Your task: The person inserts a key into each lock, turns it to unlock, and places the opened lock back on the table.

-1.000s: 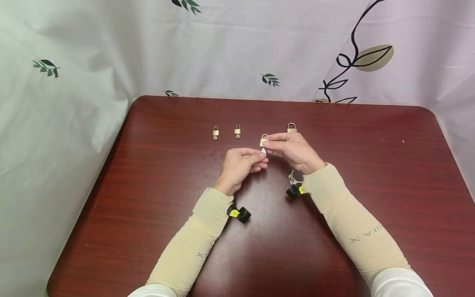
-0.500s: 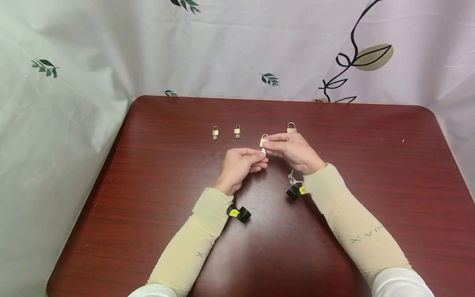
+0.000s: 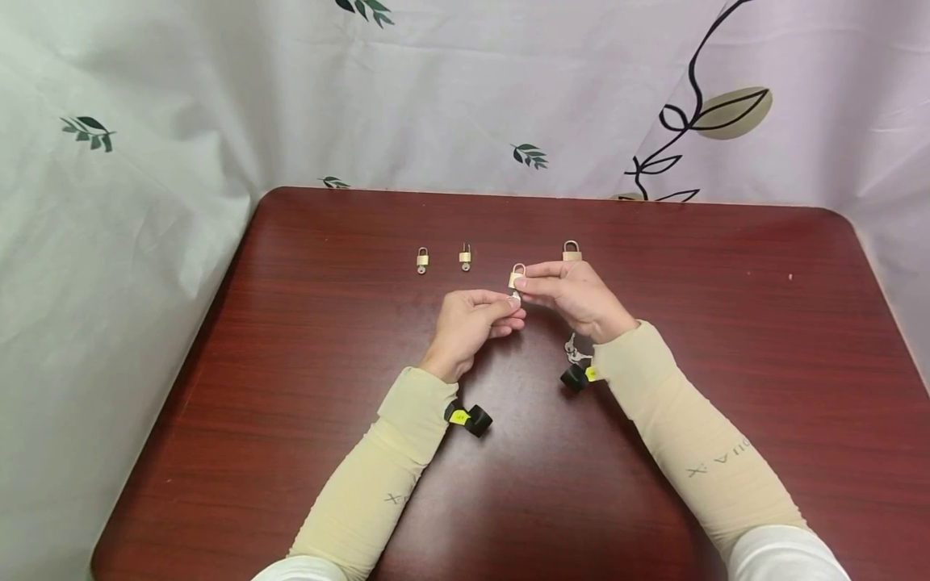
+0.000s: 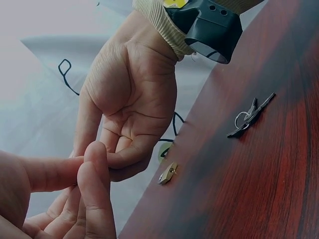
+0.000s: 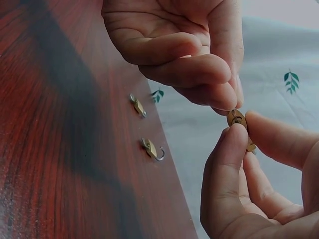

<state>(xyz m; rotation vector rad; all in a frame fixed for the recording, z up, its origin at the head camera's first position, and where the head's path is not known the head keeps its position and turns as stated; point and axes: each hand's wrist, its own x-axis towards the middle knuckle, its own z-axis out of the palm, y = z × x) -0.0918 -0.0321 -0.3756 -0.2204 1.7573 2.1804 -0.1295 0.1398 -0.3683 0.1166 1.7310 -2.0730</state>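
My right hand (image 3: 577,297) pinches a small brass padlock (image 3: 515,279) by its body, shackle pointing up, held above the table. Just below it, my left hand (image 3: 468,327) pinches a small silver key (image 3: 515,298) between thumb and forefinger, its upper end right at the padlock's underside. In the right wrist view the padlock (image 5: 237,118) shows its end face between thumb and finger, with the left fingertips at its top. The left wrist view hides both padlock and key behind the fingers.
Two brass padlocks lie at the back: one on the left (image 3: 423,261), one with its shackle raised (image 3: 465,258). Another padlock (image 3: 571,256) sits partly behind my right hand. A ring of keys (image 4: 244,119) lies near the right wrist. The red-brown table (image 3: 291,387) meets a curtain behind.
Both hands stay in place with padlock and key. The visible bit of the key looks slightly turned, narrower than before. The things on the table have not moved.
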